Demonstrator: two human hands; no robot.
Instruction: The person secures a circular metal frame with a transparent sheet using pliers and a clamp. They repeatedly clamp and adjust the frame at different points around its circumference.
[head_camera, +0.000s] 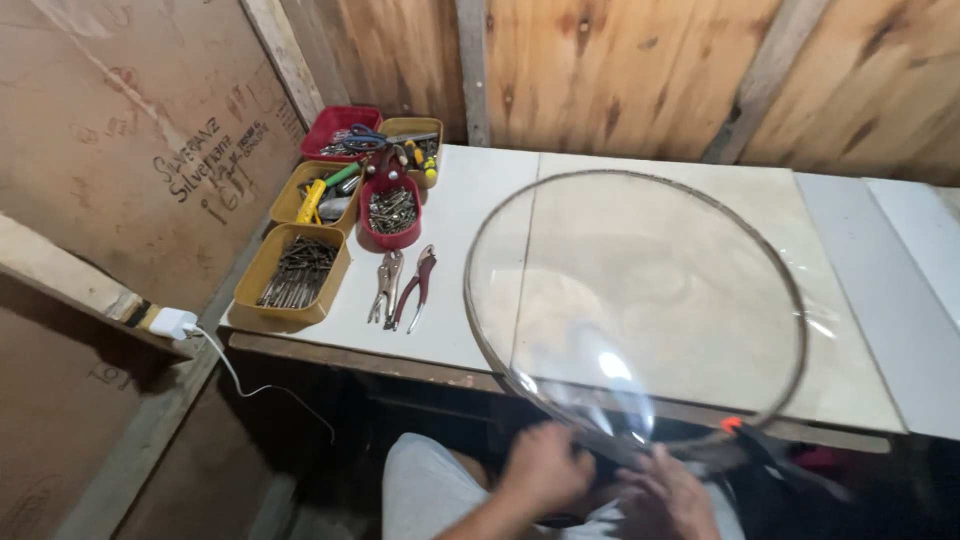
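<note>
Over workbench (450, 200): hoop (640, 310) above hands (610, 480).

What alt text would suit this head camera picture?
Two hands, left hand and right hand, grip the near edge of a large clear round hoop over a white table, with pliers and trays of nails beside it.

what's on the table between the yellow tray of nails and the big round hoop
Two pairs of pliers lie side by side on the white table, between the nail tray and the hoop. The head view shows nothing else there.
</note>
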